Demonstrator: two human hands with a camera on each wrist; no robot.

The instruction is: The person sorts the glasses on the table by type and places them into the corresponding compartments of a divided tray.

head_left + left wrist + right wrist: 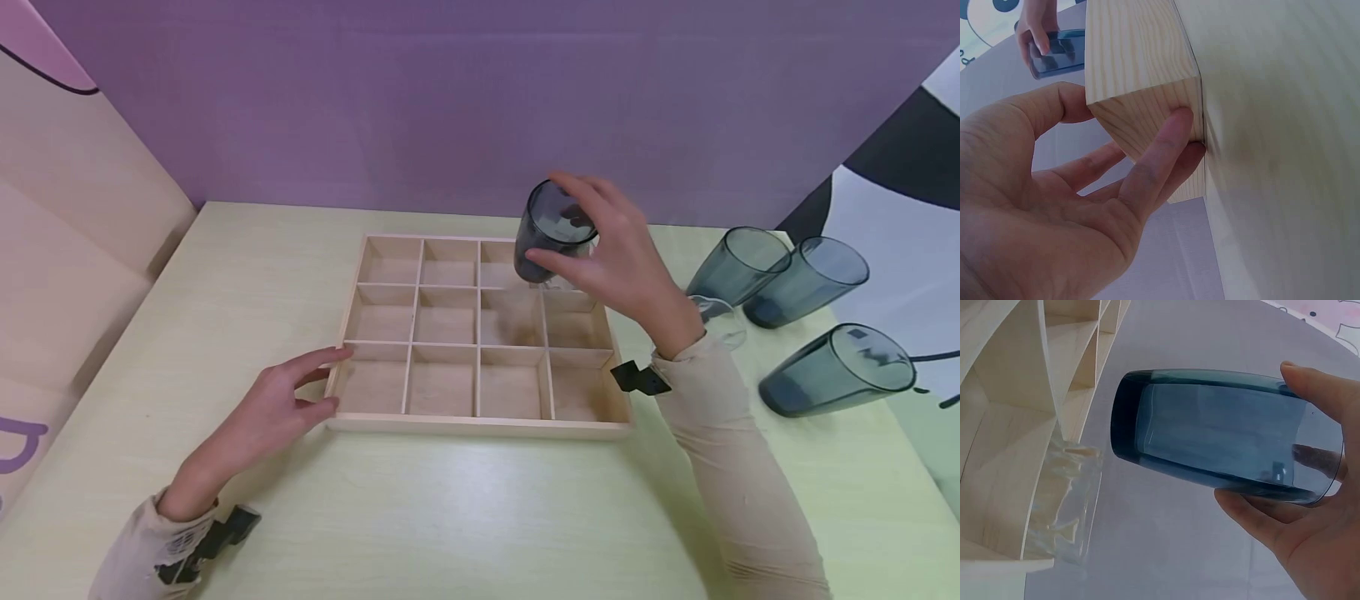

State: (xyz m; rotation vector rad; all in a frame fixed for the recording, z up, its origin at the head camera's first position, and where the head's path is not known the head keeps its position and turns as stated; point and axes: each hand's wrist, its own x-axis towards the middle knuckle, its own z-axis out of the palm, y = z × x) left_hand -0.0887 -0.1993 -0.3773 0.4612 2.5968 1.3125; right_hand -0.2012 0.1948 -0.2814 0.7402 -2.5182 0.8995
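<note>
My right hand [611, 242] holds a blue-grey tinted drinking glass [1210, 434], thumb and fingers on either side near its rim. The glass hangs over the back right part of a shallow wooden compartment box [480, 425], tilted a little in the head view. A clear, rippled see-through object [1069, 500] sits in a corner compartment below the glass; my right hand mostly covers it in the head view. My left hand [281, 400] touches the box's outer left wall, fingertips at the rim and lower on the wood [1147, 119].
Two tinted glasses [738, 267] [810, 279] stand close together at the table's back right. Another tinted glass [836, 375] stands nearer, by the right edge. A clear glass [723, 321] is partly hidden behind my right wrist. A purple partition [375, 108] rises behind the table.
</note>
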